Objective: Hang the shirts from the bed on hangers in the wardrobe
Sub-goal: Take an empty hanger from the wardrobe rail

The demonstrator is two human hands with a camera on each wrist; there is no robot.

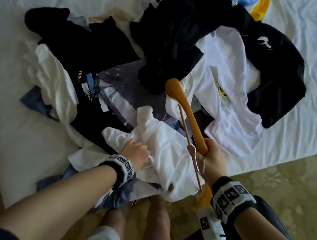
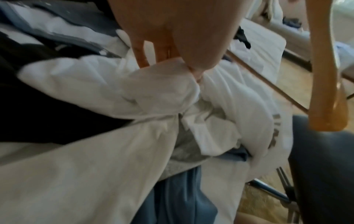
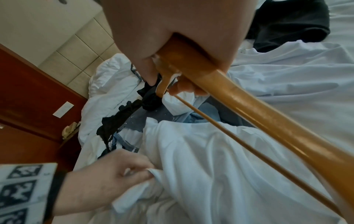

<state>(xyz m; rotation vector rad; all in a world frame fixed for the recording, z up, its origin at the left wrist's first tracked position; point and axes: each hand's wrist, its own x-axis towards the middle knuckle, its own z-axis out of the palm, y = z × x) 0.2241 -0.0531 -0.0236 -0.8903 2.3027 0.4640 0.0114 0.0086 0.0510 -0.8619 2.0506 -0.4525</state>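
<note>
A crumpled white shirt (image 1: 160,152) lies at the near edge of the bed (image 1: 21,148), on top of a heap of black, white and blue shirts. My left hand (image 1: 136,152) pinches a fold of this white shirt (image 2: 164,91) between thumb and fingers (image 3: 122,174). My right hand (image 1: 213,157) grips a wooden hanger (image 1: 186,112) at its middle, by the metal hook (image 1: 198,165). The hanger (image 3: 258,115) slants over the white shirt (image 3: 220,166), one arm pointing away across the pile. The wardrobe is out of view.
More shirts cover the bed: black ones (image 1: 178,38), a white printed one (image 1: 232,94), yellow and blue ones at the far edge. A dark chair (image 1: 271,220) stands at my right. Carpet (image 1: 292,175) lies right of the bed. A red-brown wooden panel (image 3: 28,91) is beyond.
</note>
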